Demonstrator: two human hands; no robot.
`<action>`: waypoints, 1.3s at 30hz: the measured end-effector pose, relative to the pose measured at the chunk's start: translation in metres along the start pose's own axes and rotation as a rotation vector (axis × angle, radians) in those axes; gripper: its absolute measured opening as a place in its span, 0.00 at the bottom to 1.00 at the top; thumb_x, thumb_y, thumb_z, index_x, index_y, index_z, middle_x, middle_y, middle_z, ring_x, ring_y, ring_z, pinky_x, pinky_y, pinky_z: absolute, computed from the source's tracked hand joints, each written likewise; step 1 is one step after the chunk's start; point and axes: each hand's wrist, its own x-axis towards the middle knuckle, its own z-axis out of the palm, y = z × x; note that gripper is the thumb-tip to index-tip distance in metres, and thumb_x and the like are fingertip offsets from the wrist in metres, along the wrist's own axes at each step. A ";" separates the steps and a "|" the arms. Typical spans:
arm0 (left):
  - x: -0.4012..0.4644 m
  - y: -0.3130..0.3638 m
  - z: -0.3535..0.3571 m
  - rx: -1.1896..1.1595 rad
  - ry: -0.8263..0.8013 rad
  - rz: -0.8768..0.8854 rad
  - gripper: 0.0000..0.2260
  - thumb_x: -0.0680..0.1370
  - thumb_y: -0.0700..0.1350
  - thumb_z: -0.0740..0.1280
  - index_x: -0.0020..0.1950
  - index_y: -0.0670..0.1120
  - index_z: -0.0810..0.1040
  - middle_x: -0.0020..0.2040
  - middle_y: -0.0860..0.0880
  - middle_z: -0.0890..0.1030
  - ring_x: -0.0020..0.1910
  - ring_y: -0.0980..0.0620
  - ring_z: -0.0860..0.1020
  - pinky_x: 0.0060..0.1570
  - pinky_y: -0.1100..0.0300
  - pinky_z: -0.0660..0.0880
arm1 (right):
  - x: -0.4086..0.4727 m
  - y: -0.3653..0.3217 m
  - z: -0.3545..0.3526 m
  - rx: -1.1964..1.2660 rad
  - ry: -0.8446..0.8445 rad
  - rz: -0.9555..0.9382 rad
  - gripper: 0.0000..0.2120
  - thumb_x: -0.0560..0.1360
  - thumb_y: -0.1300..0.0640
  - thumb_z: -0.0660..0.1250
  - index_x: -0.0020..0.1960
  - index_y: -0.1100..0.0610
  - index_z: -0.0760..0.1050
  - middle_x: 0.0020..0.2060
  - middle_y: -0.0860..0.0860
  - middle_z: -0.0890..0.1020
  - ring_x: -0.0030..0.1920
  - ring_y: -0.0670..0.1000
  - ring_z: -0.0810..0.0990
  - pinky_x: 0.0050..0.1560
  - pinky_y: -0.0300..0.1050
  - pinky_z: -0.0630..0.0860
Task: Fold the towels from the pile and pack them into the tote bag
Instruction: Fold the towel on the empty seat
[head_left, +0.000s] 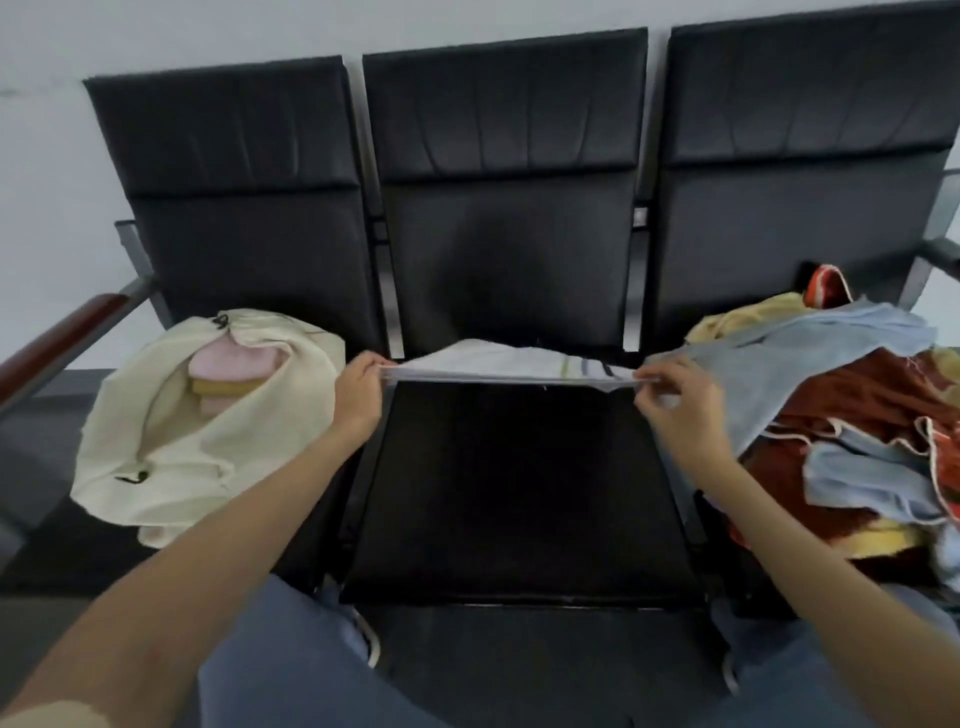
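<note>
Both hands up mid-frame: left hand pinches the left corner of a white striped towel, right hand pinches the right corner, fingers curled tight on the edge. Towel stretched taut between them above the middle black seat. Cream tote bag, left of frame, holds folded pink and yellow towels. Towel pile at right.

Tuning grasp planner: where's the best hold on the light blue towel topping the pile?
Take the light blue towel by its loose left edge, which drapes off the pile toward the middle seat, beside the right hand. Come from the left: that edge hangs free, while the rest lies over other towels.
</note>
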 end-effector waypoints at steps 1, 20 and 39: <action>-0.011 -0.026 0.002 0.046 -0.074 -0.062 0.11 0.73 0.38 0.58 0.40 0.44 0.79 0.45 0.43 0.81 0.47 0.46 0.77 0.49 0.50 0.73 | -0.023 0.011 0.009 -0.008 -0.051 0.025 0.08 0.69 0.73 0.69 0.44 0.63 0.80 0.41 0.51 0.78 0.38 0.43 0.75 0.43 0.24 0.69; -0.159 -0.065 0.078 0.775 -0.870 0.502 0.27 0.73 0.55 0.69 0.69 0.48 0.69 0.68 0.49 0.68 0.65 0.49 0.67 0.64 0.55 0.64 | -0.147 0.040 0.028 0.328 -0.501 0.518 0.13 0.69 0.74 0.70 0.46 0.59 0.78 0.38 0.52 0.84 0.42 0.50 0.84 0.42 0.36 0.79; -0.176 -0.021 0.152 0.279 -0.805 0.423 0.07 0.81 0.47 0.62 0.47 0.45 0.72 0.35 0.55 0.71 0.29 0.54 0.68 0.29 0.61 0.62 | -0.085 0.072 0.060 0.392 -0.406 1.227 0.12 0.80 0.53 0.61 0.54 0.62 0.75 0.44 0.57 0.83 0.38 0.54 0.84 0.31 0.40 0.79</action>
